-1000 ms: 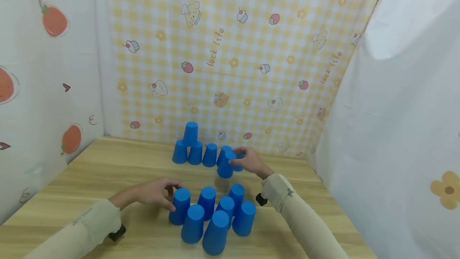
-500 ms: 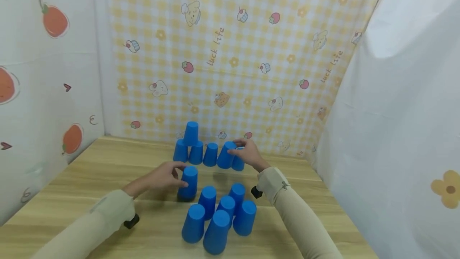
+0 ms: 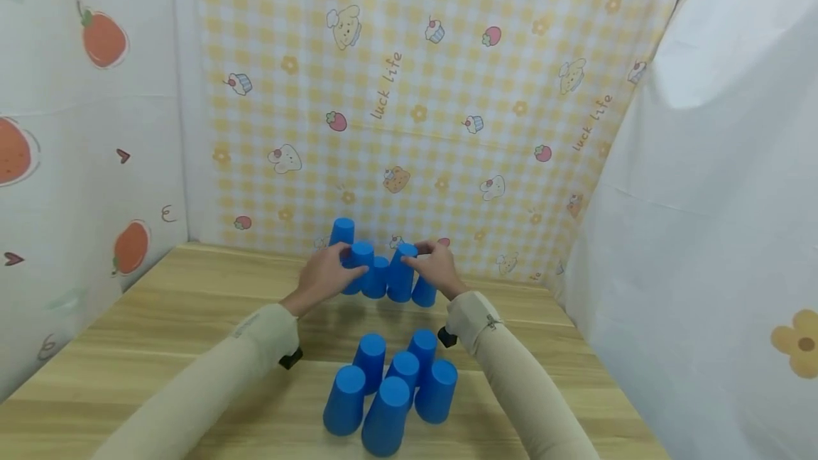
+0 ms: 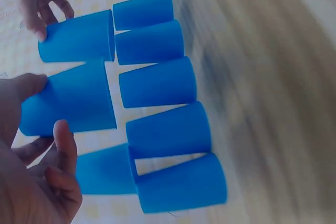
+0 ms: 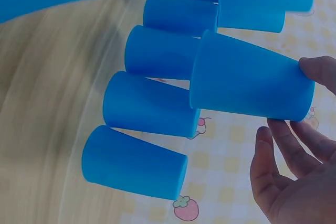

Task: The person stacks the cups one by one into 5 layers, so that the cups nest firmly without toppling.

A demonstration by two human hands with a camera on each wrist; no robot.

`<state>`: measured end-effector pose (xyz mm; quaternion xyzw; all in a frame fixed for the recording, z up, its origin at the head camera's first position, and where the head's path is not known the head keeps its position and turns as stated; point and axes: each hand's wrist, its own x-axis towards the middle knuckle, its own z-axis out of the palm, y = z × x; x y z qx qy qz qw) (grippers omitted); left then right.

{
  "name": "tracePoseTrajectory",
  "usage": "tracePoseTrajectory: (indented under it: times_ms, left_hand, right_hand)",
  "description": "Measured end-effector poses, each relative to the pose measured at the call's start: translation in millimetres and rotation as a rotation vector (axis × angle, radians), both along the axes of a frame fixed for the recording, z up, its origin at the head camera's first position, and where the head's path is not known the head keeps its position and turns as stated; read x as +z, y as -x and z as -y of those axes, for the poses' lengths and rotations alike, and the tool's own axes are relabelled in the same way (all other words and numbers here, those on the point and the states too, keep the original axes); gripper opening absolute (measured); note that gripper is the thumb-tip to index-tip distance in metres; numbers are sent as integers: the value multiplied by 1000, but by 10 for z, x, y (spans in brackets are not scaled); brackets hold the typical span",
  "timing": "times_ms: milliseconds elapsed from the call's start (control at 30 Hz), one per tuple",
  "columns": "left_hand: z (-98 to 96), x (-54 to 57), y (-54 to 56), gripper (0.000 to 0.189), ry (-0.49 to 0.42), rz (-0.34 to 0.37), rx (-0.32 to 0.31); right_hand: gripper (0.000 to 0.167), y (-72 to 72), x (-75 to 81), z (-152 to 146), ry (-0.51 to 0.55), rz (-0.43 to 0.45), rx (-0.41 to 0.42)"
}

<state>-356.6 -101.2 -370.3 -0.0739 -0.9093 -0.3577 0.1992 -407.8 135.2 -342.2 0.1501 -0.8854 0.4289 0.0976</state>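
My left hand pinches an upside-down blue plastic cup near its closed end, thumb on one side and fingers on the other. My right hand holds a second blue cup the same way, a little to the right. Both cups are at second-tier height over a back row of upside-down cups. Another cup rests on the row's left end, bridging two cups. In the head view, my left hand and its cup partly hide that end.
Several more upside-down blue cups stand grouped on the wooden table, close to me between my forearms. Behind the row hangs a yellow checked cloth; white cloths flank the table on both sides.
My left hand has taken a cup from the near group and carried it forward to the back row. My right hand has lifted its cup from in front of the row to above it.
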Motion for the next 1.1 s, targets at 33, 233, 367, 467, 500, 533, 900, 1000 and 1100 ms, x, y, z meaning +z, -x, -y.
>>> tracePoseTrajectory:
  times_ms: [33,233,367,467,500,533,900,1000,1100]
  left_hand:
    - [-34,14,38,59,-1,-10,18]
    - [-201,110,240,59,-10,-48,25]
    - [-279,158,338,59,19,-52,35]
    - [-299,156,399,61,46,-46,73]
    - [-302,152,419,62,52,-42,86]
    - [-297,148,435,61,55,-38,94]
    - [-369,94,606,64,89,13,118]
    - [-403,102,635,63,94,27,117]
    - [-428,120,662,63,95,38,124]
  right_hand:
    - [44,14,1,16,0,-3,-9]
    - [46,108,42,44,14,9,-57]
    - [44,189,79,20,23,-4,-69]
    - [45,224,113,25,29,6,-72]
    - [45,231,125,30,32,11,-71]
    - [46,234,135,46,33,18,-72]
    - [41,356,122,130,-34,3,-63]
    - [41,400,108,140,-61,-12,-61]
    - [43,444,104,148,-79,-25,-53]
